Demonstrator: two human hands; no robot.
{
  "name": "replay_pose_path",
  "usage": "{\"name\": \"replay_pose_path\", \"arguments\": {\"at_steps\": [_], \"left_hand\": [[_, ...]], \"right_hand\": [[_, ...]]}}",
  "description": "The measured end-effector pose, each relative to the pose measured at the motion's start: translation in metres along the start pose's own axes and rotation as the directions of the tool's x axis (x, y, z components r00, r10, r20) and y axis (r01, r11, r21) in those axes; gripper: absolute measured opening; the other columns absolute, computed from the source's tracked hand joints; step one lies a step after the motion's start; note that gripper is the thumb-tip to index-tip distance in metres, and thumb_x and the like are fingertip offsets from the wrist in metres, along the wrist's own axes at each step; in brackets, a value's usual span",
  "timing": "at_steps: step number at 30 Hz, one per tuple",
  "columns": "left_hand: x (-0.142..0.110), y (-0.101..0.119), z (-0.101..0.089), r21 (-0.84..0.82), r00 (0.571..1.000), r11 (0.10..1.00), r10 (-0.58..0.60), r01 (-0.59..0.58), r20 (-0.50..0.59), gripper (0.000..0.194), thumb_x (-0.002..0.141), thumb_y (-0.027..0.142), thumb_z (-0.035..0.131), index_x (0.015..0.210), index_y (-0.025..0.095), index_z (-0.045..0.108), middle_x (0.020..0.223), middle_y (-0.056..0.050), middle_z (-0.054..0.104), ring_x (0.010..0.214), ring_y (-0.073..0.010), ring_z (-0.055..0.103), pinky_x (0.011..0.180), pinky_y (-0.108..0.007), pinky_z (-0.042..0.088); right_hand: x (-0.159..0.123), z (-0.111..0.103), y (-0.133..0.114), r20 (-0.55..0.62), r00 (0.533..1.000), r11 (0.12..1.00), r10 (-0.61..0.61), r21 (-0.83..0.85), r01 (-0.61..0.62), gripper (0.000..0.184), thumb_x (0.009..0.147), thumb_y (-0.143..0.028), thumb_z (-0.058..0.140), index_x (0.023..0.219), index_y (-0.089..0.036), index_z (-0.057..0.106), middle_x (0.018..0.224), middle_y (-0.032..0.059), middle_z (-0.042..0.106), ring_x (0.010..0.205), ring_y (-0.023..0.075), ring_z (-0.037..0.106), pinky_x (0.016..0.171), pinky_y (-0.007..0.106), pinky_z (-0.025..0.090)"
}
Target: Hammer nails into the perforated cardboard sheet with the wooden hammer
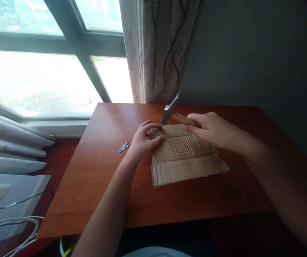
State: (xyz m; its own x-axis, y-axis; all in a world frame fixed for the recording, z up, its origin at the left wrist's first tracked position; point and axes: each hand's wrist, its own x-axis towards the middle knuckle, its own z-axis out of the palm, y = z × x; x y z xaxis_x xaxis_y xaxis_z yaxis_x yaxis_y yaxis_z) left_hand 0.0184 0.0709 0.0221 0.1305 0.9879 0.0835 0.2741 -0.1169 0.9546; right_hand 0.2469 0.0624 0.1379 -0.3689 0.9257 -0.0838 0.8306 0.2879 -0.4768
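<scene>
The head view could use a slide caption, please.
Hammer in the right hand, left hand at one corner of perforated cardboard.

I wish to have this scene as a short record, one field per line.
Left hand: bare, at the far-left corner of the brown, hole-dotted cardboard sheet
Right hand: bare, gripping the wooden-handled, grey metal-headed hammer
Hammer head: close to the left hand
Nails: slim, silver, metal, left of the left hand
Surface: reddish-brown wooden table
</scene>
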Motion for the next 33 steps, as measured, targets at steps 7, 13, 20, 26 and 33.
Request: {"name": "replay_pose_path", "arguments": {"at_steps": [7,13,20,26,33], "left_hand": [[0.001,0.004,0.003,-0.292,0.984,0.939,-0.168,0.180,0.064,0.036,0.066,0.025,0.085,0.100,0.018,0.073,0.109,-0.007,0.071,0.100,-0.0210,0.067,0.088,-0.034,0.056],[0.000,0.001,0.004,-0.263,0.991,0.955,-0.130,0.137,0.044,0.035,0.068,0.025,0.084,0.100,0.018,0.074,0.103,-0.007,0.073,0.091,-0.0189,0.068,0.080,-0.032,0.057],[0.002,-0.009,0.005,-0.188,0.998,0.980,-0.060,0.064,0.023,0.034,0.070,0.027,0.082,0.102,0.020,0.074,0.110,-0.007,0.072,0.097,-0.0201,0.068,0.082,-0.031,0.056],[0.002,-0.009,0.004,-0.164,0.998,0.985,-0.057,0.061,0.031,0.035,0.071,0.027,0.082,0.104,0.019,0.074,0.108,-0.007,0.072,0.098,-0.0205,0.068,0.084,-0.032,0.057],[0.002,-0.012,0.004,-0.144,0.999,0.989,-0.024,0.028,0.024,0.033,0.071,0.028,0.082,0.103,0.020,0.074,0.110,-0.007,0.073,0.099,-0.0211,0.068,0.083,-0.032,0.057]], "right_hand": [[0.001,-0.002,-0.003,-0.016,1.000,1.000,-0.010,0.018,0.011,0.038,0.096,-0.047,0.054,0.070,-0.022,0.045,0.060,-0.0048,0.046,0.056,0.0113,0.041,0.055,0.030,0.027],[0.005,-0.004,-0.009,-0.035,0.999,1.000,0.016,0.024,-0.015,0.036,0.095,-0.047,0.054,0.070,-0.022,0.044,0.059,-0.0047,0.043,0.055,0.0118,0.041,0.054,0.030,0.028],[0.012,-0.016,-0.005,0.100,0.994,0.999,0.037,-0.005,-0.037,0.039,0.092,-0.050,0.056,0.068,-0.022,0.044,0.063,-0.0033,0.046,0.058,0.0126,0.041,0.055,0.031,0.027],[0.015,-0.020,-0.007,0.090,0.995,0.999,0.031,-0.027,-0.029,0.040,0.093,-0.050,0.056,0.067,-0.022,0.044,0.062,-0.0033,0.045,0.057,0.0126,0.039,0.055,0.031,0.027],[0.015,-0.022,-0.010,0.108,0.993,0.998,0.044,-0.054,-0.038,0.038,0.093,-0.049,0.055,0.068,-0.022,0.046,0.062,-0.0030,0.047,0.058,0.0130,0.042,0.055,0.031,0.028]]}}
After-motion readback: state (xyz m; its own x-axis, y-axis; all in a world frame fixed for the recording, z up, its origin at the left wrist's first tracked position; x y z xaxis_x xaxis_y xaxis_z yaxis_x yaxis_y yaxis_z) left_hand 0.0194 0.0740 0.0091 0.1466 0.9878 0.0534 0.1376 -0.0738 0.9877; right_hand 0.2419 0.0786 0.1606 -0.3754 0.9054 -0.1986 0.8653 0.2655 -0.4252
